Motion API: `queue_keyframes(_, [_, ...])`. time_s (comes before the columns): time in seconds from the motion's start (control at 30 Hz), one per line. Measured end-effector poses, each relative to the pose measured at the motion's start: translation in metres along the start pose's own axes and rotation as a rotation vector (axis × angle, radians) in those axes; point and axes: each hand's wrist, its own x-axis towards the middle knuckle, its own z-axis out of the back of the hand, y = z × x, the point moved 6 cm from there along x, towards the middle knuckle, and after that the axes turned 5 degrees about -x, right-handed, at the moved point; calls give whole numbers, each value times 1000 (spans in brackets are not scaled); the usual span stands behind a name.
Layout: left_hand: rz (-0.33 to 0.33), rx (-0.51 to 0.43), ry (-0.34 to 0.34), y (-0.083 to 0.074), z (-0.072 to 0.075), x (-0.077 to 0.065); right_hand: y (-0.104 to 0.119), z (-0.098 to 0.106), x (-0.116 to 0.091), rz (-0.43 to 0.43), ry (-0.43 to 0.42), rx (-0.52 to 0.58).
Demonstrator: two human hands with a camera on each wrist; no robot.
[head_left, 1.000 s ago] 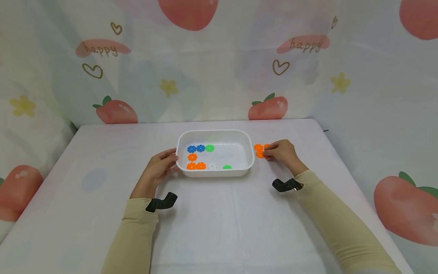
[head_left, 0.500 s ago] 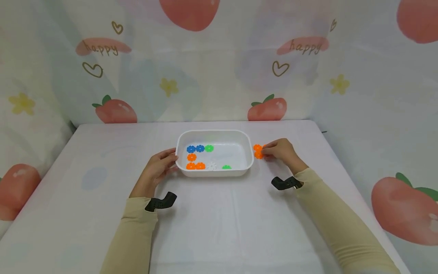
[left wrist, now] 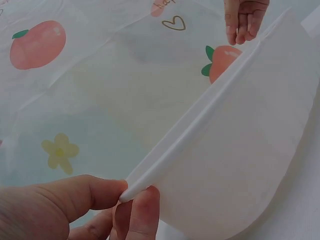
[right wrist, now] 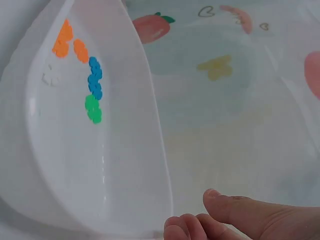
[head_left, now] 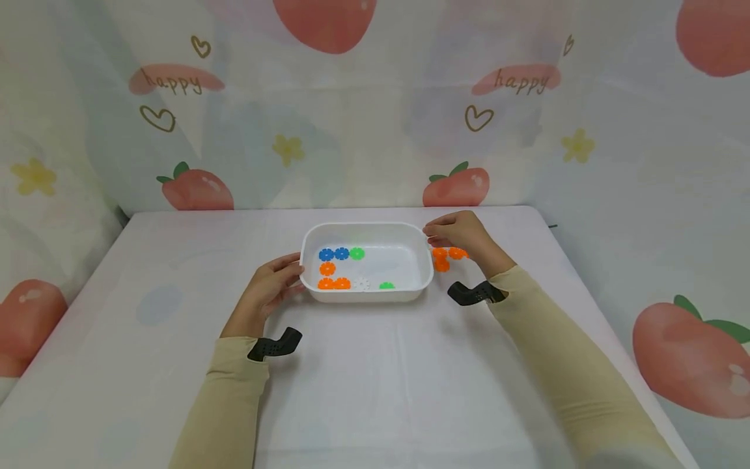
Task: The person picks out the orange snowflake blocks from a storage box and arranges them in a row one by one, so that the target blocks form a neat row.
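Note:
A white plastic tray [head_left: 404, 267] stands on the table. My left hand [head_left: 262, 290] pinches its left rim between thumb and fingers, plain in the left wrist view. Near the tray's back right corner is my right hand [head_left: 463, 236], its thumb apart from the fingers [right wrist: 185, 227] and nothing visible between them. Inside the tray lie flower-shaped plastic discs: blue discs [head_left: 334, 254], a green disc [head_left: 357, 253], orange discs [head_left: 334, 283], a white disc [head_left: 362, 284] and a half-hidden green disc [head_left: 387, 285]. More orange discs [head_left: 441, 262] lie outside, beside the right wall, partly under my right hand.
White cloth covers the table [head_left: 351, 371]. A printed fabric backdrop [head_left: 375, 150] rises behind the table and along both sides. Each wrist carries a black camera mount [head_left: 275, 345].
My right hand has left the orange discs and moved back and left to the tray's back right corner. The discs stay on the table. My left hand keeps its hold.

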Motion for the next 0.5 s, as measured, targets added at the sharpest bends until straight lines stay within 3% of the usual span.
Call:
queue_keyframes(0.23, [-2, 1, 8, -1, -1, 0, 23, -27, 3, 21, 70, 77])
queue_keyframes(0.5, [-3, 8, 13, -3, -2, -1, 48, -66, 3, 93, 189, 38])
